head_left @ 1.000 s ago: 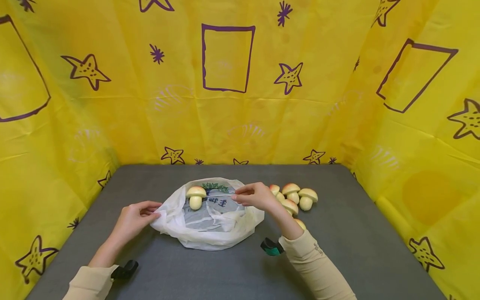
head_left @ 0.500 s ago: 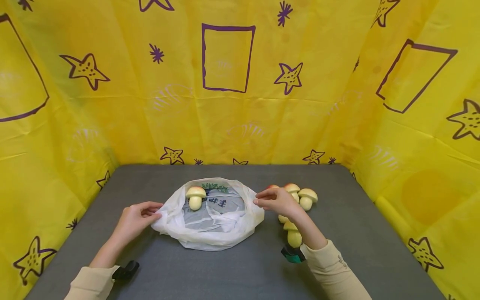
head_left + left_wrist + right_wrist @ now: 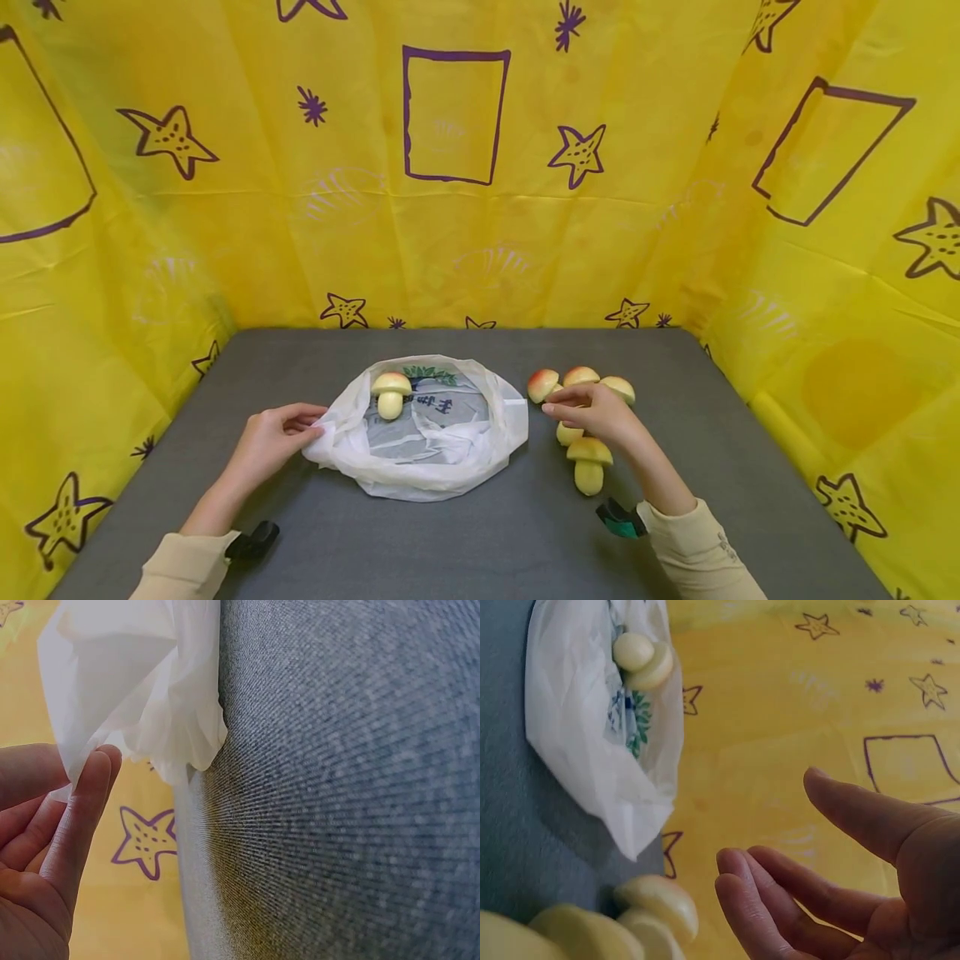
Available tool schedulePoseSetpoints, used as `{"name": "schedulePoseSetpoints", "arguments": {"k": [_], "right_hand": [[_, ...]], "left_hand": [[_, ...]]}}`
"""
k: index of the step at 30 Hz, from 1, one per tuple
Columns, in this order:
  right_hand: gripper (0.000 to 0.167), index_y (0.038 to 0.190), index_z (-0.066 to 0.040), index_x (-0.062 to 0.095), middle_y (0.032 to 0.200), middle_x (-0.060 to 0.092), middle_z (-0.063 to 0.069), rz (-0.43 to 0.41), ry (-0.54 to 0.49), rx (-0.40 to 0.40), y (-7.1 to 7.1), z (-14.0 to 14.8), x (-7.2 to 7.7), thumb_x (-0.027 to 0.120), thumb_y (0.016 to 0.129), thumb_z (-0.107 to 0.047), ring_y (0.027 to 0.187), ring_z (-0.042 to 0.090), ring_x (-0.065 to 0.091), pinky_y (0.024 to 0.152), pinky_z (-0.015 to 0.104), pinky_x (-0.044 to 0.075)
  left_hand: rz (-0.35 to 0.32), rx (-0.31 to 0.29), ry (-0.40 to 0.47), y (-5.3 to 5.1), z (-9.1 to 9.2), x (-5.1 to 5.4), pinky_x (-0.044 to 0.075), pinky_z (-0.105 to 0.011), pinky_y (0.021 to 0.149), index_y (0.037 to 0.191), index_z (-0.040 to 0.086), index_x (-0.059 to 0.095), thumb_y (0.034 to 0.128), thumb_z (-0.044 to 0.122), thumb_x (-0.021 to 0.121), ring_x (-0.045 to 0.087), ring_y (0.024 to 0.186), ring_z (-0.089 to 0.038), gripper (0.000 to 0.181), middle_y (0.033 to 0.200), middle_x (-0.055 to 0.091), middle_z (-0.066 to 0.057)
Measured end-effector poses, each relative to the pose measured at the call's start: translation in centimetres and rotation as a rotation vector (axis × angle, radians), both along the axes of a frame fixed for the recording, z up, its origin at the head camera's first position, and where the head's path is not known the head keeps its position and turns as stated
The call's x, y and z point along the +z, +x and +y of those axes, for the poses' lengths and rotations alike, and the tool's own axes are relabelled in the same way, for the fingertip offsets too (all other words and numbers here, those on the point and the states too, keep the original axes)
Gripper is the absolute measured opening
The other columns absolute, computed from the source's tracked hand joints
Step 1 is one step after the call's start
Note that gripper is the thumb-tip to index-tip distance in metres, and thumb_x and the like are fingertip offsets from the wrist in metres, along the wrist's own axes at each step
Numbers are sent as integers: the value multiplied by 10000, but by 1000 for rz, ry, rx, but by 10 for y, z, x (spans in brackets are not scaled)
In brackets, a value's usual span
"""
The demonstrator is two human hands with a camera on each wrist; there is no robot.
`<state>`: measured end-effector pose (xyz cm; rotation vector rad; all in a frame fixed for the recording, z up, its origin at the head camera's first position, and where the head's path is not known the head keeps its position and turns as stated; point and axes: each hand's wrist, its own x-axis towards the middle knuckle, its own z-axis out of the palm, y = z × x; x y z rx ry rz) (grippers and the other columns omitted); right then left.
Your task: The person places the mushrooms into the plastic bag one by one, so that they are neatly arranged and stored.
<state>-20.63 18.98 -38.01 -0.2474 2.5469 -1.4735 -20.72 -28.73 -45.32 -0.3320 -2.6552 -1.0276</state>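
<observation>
A white plastic bag (image 3: 408,482) lies on the table with its mouth spread wide, green leaf print and dark lettering showing inside. One toy mushroom (image 3: 390,394) rests within it at the left. My left hand (image 3: 272,440) pinches the bag's left edge between thumb and fingers; the left wrist view shows the thin plastic (image 3: 112,682) held there. My right hand (image 3: 600,410) hovers over a group of mushrooms right of the bag, partly hiding some. In the right wrist view its thumb and fingers (image 3: 761,919) are apart, with nothing between them.
Several mushrooms lie right of the bag, among them a red-capped one (image 3: 543,385) and one nearer the front (image 3: 589,465). The dark grey table (image 3: 420,550) is enclosed by yellow cloth walls (image 3: 450,250) with purple drawings.
My right hand has let go of the bag's inside and moved right, over the mushrooms. The front mushroom has come into view. My left hand has stayed at the bag's edge.
</observation>
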Motion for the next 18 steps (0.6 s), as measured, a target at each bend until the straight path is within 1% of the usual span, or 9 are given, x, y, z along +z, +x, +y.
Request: {"name": "schedulePoseSetpoints", "arguments": {"k": [2, 6, 11, 18], "right_hand": [[439, 1133, 7, 657, 1020, 706, 121, -12, 22, -23, 2, 3, 0, 709, 846, -322, 902, 263, 682, 812, 419, 553], [452, 1137, 29, 646, 1006, 708, 127, -21, 41, -49, 7, 14, -4, 700, 854, -319, 913, 297, 676, 808, 423, 552], [437, 1129, 52, 643, 983, 710, 148, -21, 32, -76, 12, 28, -9, 705, 854, -282, 910, 281, 675, 798, 400, 558], [452, 1146, 48, 633, 1010, 707, 153, -50, 51, -104, 22, 43, -10, 698, 860, -296, 912, 260, 683, 813, 400, 553]], "left_hand": [[2, -1, 4, 0, -1, 0, 514, -160, 607, 1007, 93, 729, 781, 110, 768, 634, 686, -1, 230, 840, 719, -45], [-1, 0, 2, 0, -1, 0, 520, -170, 612, 1011, 99, 728, 782, 109, 767, 636, 691, -11, 232, 847, 718, -42], [-3, -1, 3, 1, -1, 1, 521, -172, 614, 1012, 95, 728, 782, 112, 768, 640, 697, -22, 234, 850, 719, -46], [-6, -1, 4, 1, 0, 1, 520, -172, 617, 1012, 96, 728, 783, 115, 769, 647, 702, -39, 234, 854, 720, -45]]}}
